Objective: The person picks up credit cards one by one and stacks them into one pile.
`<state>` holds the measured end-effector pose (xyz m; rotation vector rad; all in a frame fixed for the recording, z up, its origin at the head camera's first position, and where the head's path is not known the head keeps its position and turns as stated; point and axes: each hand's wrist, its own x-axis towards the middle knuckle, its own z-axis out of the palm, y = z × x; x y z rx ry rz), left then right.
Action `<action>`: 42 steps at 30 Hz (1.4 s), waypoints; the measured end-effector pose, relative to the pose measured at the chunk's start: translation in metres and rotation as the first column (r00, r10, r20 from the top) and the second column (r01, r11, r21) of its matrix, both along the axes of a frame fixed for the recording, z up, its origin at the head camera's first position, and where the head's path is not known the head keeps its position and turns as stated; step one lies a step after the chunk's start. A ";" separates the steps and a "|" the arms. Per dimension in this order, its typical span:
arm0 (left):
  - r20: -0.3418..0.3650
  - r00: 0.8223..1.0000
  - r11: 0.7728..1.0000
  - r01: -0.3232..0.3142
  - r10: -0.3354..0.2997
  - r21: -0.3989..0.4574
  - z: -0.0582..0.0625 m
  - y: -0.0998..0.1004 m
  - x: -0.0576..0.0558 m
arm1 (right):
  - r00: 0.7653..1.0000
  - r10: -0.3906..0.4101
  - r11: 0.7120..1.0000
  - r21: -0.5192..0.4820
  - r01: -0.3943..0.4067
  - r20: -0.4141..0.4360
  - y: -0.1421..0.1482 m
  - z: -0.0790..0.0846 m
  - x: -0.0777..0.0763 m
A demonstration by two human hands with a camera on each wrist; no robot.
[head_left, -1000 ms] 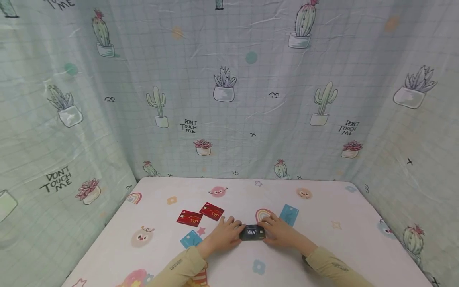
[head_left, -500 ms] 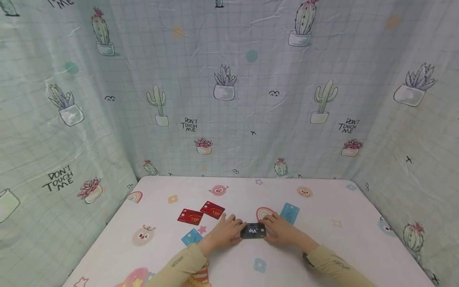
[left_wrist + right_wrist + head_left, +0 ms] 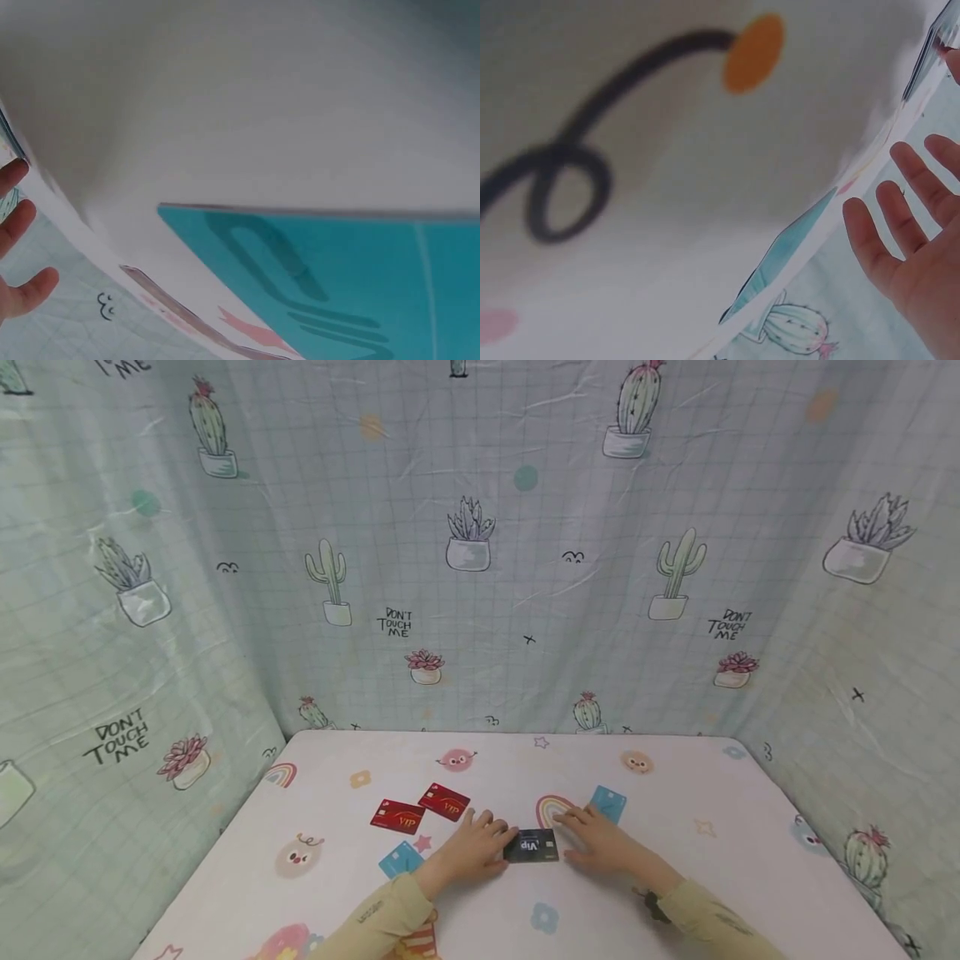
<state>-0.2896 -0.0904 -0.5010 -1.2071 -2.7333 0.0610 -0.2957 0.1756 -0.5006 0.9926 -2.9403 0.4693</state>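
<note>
1. One black card (image 3: 531,846) lies flat on the printed tabletop (image 3: 637,914), between the hands, chip end to the right. All places below are taken from it.
2. Handling, my judgement: very light, thin, fairly stiff plastic; smooth face, likely to slide at a nudge. Hard to break, awkward to lift when flat. Best hold: the two long edges near one end, or both short ends.
3. Left hand (image 3: 471,847): at the card's left end, index fingertip on its far corner, thumb by the near corner. Reads as a light pinch; other fingers loosely spread.
4. Right hand (image 3: 596,842): just off the card's right end, holding nothing. Fingers parted and nearly straight in the right wrist view.
5. Forearms, in light sleeves (image 3: 386,906), angle in from the near side, left and right of the card.
6. Two red cards, one nearer (image 3: 397,817), one farther (image 3: 444,802), lie beyond the black card to its left. One blue card (image 3: 401,858) well left, partly behind the left forearm; another blue card (image 3: 609,803) beyond and right, partly behind the right hand.
</note>
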 end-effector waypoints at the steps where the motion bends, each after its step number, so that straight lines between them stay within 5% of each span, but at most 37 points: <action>1: -0.011 1.000 1.000 0.005 -0.005 -0.003 0.001 0.001 0.001 | 1.000 -0.014 1.000 0.002 0.014 -0.001 0.003 -0.001 0.000; 17: -0.185 0.978 0.994 0.103 -0.093 0.042 0.015 0.035 0.005 | 0.992 -0.119 0.993 -0.007 0.119 -0.040 0.043 -0.006 0.004; 26: -0.326 0.942 0.995 0.099 -0.083 0.032 0.017 0.063 0.000 | 0.983 -0.154 0.988 -0.004 0.154 -0.104 0.058 -0.007 -0.007; 33: -0.284 0.955 0.994 0.102 -0.090 0.029 0.019 0.082 -0.005 | 0.977 -0.174 0.985 -0.014 0.174 -0.124 0.067 -0.002 -0.018; 42: -0.367 0.925 0.996 0.084 -0.094 -0.041 0.017 0.106 -0.010 | 0.975 -0.179 0.983 0.018 0.183 -0.132 0.073 0.001 -0.026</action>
